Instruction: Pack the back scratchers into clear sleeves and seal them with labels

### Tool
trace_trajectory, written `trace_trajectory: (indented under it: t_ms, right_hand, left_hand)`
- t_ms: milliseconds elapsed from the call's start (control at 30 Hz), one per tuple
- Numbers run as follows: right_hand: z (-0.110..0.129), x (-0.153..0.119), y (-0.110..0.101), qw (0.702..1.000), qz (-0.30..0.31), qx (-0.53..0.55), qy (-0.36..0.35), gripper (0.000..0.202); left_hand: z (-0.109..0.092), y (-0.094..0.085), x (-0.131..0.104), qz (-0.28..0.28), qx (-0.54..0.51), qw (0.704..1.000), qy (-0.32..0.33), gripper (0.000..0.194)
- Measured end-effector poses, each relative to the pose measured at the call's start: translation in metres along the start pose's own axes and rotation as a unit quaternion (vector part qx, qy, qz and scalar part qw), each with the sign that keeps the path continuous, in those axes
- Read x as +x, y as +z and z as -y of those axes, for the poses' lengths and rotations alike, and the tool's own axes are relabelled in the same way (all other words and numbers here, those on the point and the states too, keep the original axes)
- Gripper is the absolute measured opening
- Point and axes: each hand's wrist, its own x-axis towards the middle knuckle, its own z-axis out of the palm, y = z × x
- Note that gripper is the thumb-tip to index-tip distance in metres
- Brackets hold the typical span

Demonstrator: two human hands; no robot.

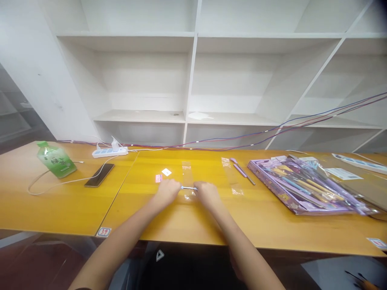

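Observation:
Between my two closed hands a thin light-blue and silver pen-like stick (189, 188) is held level above the yellow table (163, 225). My left hand (169, 190) grips its left end, and my right hand (207, 191) is closed round its right end. Behind and under the stick lies a clear plastic wrapper (187, 170). A small white paper (166, 172) and a pink sticker (159, 178) rest just beyond my left hand. To the right of my right hand are another clear wrapper (232, 177) and a purple pen (238, 168) beside a dark thin rod (248, 176).
A purple box (287, 199) of wrapped pens stands at the right, near a power strip (359, 162). On the left are a green pouch (57, 160), a phone (99, 175), a white cable and another power strip (110, 152). White shelves (145, 117) rise behind.

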Motion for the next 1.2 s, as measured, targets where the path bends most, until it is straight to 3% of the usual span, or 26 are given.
trace_trajectory:
  t_ms: [300,700,800,900,1000,1100,1200]
  right_hand:
    - [-0.003,-0.001,-0.001,1.000,0.003,0.013,-0.005,0.018]
    - [-0.003,-0.006,0.005,1.000,0.022,0.001,-0.022,0.021]
    - [-0.010,-0.012,0.003,0.999,0.024,-0.021,-0.034,0.021]
    - [-0.051,-0.029,-0.006,0.998,0.005,-0.051,-0.032,0.022]
    - [-0.133,-0.058,-0.016,0.995,-0.067,-0.070,-0.003,0.025]
    - [-0.219,-0.090,-0.018,0.989,-0.123,-0.077,0.010,0.023]
    - [-0.264,-0.112,-0.010,0.986,-0.145,-0.081,-0.024,0.024]
  left_hand:
    - [-0.008,-0.001,0.004,-0.002,-0.006,1.000,0.005,0.037]
    - [-0.003,0.013,0.003,0.006,0.012,1.000,-0.003,0.033]
    - [0.006,0.014,-0.001,0.007,0.020,1.000,-0.005,0.029]
    - [0.041,0.008,-0.019,0.004,0.035,0.999,-0.033,0.029]
    - [0.100,0.000,-0.051,-0.005,0.056,0.995,-0.077,0.034]
    - [0.155,0.004,-0.082,-0.018,0.079,0.990,-0.114,0.035]
    - [0.176,0.018,-0.099,-0.015,0.082,0.992,-0.098,0.032]
